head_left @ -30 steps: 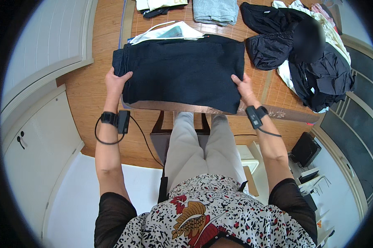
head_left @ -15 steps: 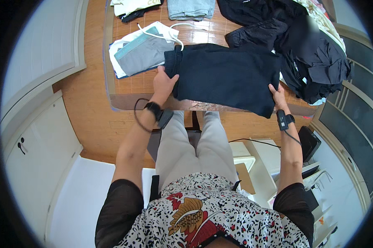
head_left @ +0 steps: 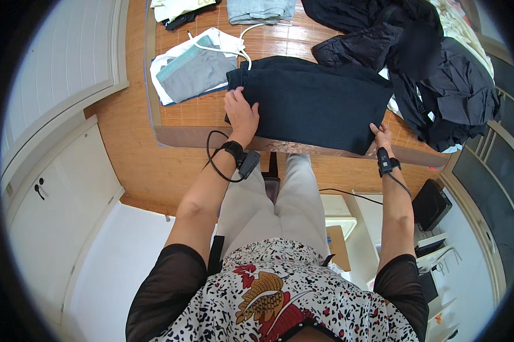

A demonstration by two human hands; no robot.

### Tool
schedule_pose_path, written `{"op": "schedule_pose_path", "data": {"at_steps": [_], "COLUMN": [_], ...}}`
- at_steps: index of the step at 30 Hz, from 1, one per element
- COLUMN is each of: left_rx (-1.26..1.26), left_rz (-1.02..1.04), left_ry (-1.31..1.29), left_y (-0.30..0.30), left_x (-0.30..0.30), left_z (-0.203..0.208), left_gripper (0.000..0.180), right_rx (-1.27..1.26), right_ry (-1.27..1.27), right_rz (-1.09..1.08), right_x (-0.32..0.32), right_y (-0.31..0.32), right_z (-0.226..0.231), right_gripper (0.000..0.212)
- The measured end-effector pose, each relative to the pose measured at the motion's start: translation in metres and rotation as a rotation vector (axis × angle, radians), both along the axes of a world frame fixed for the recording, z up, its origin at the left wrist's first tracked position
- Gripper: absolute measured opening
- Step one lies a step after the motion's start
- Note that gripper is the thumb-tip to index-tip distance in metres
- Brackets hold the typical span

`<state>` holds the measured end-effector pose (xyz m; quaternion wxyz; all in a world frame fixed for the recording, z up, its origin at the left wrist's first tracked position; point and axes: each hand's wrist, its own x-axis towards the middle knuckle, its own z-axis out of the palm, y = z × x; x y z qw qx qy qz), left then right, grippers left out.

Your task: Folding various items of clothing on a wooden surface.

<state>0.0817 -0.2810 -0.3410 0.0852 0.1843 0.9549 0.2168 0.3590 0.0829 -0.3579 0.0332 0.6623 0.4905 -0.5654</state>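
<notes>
A pair of black drawstring trousers (head_left: 316, 100), folded into a long rectangle, lies across the table's near side with its waistband at the left. White drawstring cord (head_left: 246, 48) trails from the waistband over the neighbouring clothes. My left hand (head_left: 241, 114) rests on the near part of the waistband end, fingers stretched over the cloth and thumb apart. At the opposite end, my right hand (head_left: 382, 137) pinches the hem edge near its front corner, thumb on top. The fingers under the cloth are partly hidden.
Left of the trousers lies a folded grey and white garment (head_left: 194, 74). Folded light grey cloth (head_left: 261, 10) and a cream garment (head_left: 180, 8) lie at the far edge. Black clothes (head_left: 456, 85) are heaped at the right. The table's near edge (head_left: 183, 137) runs before my legs.
My left hand has shifted from gripping the waistband's edge to lying on the cloth, further right. The trousers' near right corner sits slightly higher and flatter. My right hand keeps its hold.
</notes>
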Motion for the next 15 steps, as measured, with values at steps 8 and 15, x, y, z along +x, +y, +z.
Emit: {"op": "schedule_pose_path", "data": {"at_steps": [8, 15], "left_rx": [-0.099, -0.399], "left_rz": [-0.831, -0.854], "left_ry": [-0.083, -0.306], "left_y": [0.047, 0.088], "left_x": [0.031, 0.018], "left_z": [0.011, 0.006], "left_gripper": [0.094, 0.121], "right_rx": [0.14, 0.056], "right_ry": [0.217, 0.358], "right_rz": [0.212, 0.297], "right_x": [-0.003, -0.038], "right_y": [-0.009, -0.042], "right_z": [-0.004, 0.067], "right_gripper": [0.052, 0.055]}}
